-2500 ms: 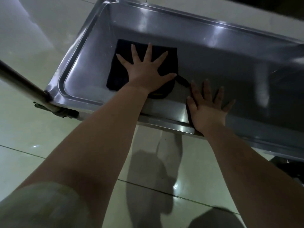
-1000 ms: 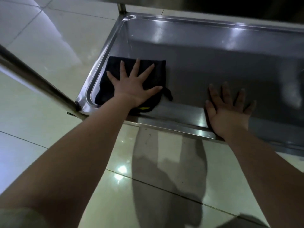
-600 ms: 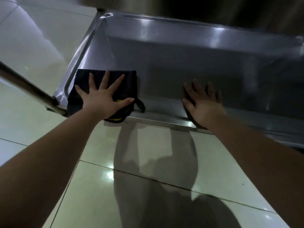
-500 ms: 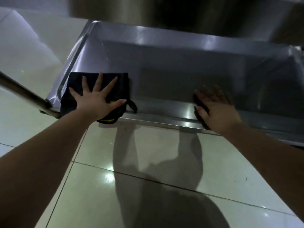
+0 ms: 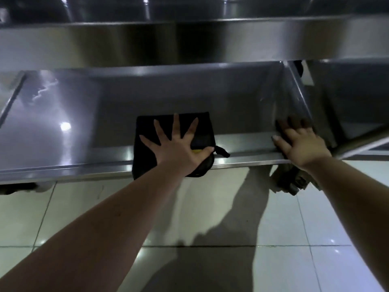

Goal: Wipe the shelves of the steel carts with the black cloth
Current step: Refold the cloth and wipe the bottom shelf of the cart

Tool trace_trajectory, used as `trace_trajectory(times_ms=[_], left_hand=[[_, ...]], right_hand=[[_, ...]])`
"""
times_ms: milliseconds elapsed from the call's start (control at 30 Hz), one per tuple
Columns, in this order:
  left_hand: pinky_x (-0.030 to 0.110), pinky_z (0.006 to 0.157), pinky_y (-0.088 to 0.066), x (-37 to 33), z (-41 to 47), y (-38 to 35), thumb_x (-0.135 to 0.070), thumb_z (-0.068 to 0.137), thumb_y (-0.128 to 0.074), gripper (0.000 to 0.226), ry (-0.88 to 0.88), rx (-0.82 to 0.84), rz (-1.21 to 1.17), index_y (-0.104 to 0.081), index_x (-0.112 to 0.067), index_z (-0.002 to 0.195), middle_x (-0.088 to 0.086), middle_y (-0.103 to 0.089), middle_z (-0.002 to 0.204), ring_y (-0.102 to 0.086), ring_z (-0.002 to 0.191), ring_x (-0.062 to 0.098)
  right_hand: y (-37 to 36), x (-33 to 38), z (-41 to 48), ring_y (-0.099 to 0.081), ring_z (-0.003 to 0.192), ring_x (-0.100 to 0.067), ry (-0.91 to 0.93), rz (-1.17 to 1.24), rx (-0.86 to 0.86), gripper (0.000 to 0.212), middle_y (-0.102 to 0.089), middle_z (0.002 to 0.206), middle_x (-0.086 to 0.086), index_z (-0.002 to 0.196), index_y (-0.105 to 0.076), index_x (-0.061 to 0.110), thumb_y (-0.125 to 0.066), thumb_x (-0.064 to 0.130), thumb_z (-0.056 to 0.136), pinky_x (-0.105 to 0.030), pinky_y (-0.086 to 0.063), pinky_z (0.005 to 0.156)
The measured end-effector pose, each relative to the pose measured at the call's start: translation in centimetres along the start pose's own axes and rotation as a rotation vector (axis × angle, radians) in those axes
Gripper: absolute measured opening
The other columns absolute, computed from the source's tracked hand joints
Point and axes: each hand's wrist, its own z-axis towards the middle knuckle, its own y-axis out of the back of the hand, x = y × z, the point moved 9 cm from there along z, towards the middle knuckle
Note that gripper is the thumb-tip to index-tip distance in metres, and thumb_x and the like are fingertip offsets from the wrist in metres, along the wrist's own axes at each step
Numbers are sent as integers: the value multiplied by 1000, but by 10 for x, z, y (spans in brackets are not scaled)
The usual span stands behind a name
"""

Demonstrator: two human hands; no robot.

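The black cloth [image 5: 147, 125] lies folded on the front part of the steel cart's low shelf [image 5: 63, 114], and its near edge hangs over the front rim. My left hand [image 5: 179, 152] presses flat on the cloth with fingers spread. A yellow tag shows under my thumb. My right hand [image 5: 303, 146] rests flat on the shelf's front right corner, holding nothing, with its fingertips in shadow.
An upper steel shelf [image 5: 189, 43] overhangs the low one close above. A second cart's shelf [image 5: 357, 98] adjoins on the right. A caster [image 5: 292, 182] sits under the right corner, another one [image 5: 19, 187] at the left. Glossy floor tiles [image 5: 210, 218] lie below.
My left hand has slid the cloth from the shelf's left front corner rightward to about the middle. My right hand has shifted right to the right corner. My view has moved right and lower.
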Motion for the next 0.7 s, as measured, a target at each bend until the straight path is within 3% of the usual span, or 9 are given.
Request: trace_trajectory(times_ms=[100, 200, 267, 333, 467, 533, 567, 633, 700], left_hand=[[78, 103, 8, -23, 3, -2, -94, 71, -19, 89, 19, 19, 5, 18, -58, 143, -6, 29, 159, 25, 142, 46], [79, 102, 8, -57, 7, -3, -95, 70, -19, 90, 0, 10, -3, 19, -58, 143, -4, 30, 158, 26, 141, 47], [80, 101, 9, -92, 9, -3, -95, 70, -20, 91, -31, -12, -20, 18, -57, 144, -3, 29, 159, 25, 141, 49], [81, 99, 9, -131, 10, -4, -94, 72, -19, 90, -62, -15, 5, 18, -55, 145, -2, 28, 159, 24, 140, 51], [82, 94, 12, -215, 10, -6, -85, 81, -22, 83, -192, 0, 10, 11, -52, 149, 4, 25, 160, 24, 139, 55], [80, 95, 17, -243, 11, -9, -80, 84, -26, 77, -254, 50, -23, 5, -53, 149, 4, 22, 162, 24, 139, 54], [78, 97, 19, -249, 11, -10, -77, 87, -28, 73, -269, 75, -63, 0, -53, 150, 2, 18, 163, 23, 141, 52], [71, 107, 14, -242, 14, 2, -61, 93, -39, 61, -271, 33, -237, -22, -47, 150, -1, 0, 165, 12, 147, 43], [56, 115, -10, -221, 16, 27, -37, 95, -49, 44, -298, -156, -362, -48, -36, 139, -2, -34, 155, -18, 146, 33]], right_hand=[[-4, 1, -1, 2, 150, -28, 13, -36, -11, 60, -1, 164, 4, 153, -1, 43, -19, 59, 98, -45, -9, 118], [-1, -1, -2, -6, 148, -30, 9, 105, -58, 55, -20, 161, -1, 153, -18, 37, -28, 51, 101, -44, -15, 114], [12, -10, -9, -20, 142, -31, -30, 391, -154, 48, -37, 151, -7, 148, -36, 32, -38, 43, 101, -42, -21, 110], [14, -20, -10, -28, 139, -31, -84, 695, -189, 44, -43, 144, -9, 142, -46, 28, -44, 41, 100, -37, -22, 111], [10, -31, -10, -27, 144, -20, -89, 1255, -188, 50, -40, 148, 11, 131, -54, 45, -50, 58, 83, -46, -23, 119], [11, -37, -10, -40, 138, -17, -116, 1453, -173, 42, -48, 146, 3, 135, -53, 37, -54, 40, 93, -40, -32, 116], [14, -40, -10, -49, 130, -13, -113, 1460, -169, 38, -53, 140, 1, 135, -52, 31, -52, 28, 98, -33, -38, 111], [28, -43, -7, -53, 122, -8, -59, 1255, -202, 41, -53, 136, 3, 140, -47, 25, -48, 15, 100, -16, -39, 100], [46, -40, 3, -47, 129, -17, 35, 914, -281, 47, -47, 143, -6, 142, -45, 18, -49, 7, 97, -17, -34, 100]])
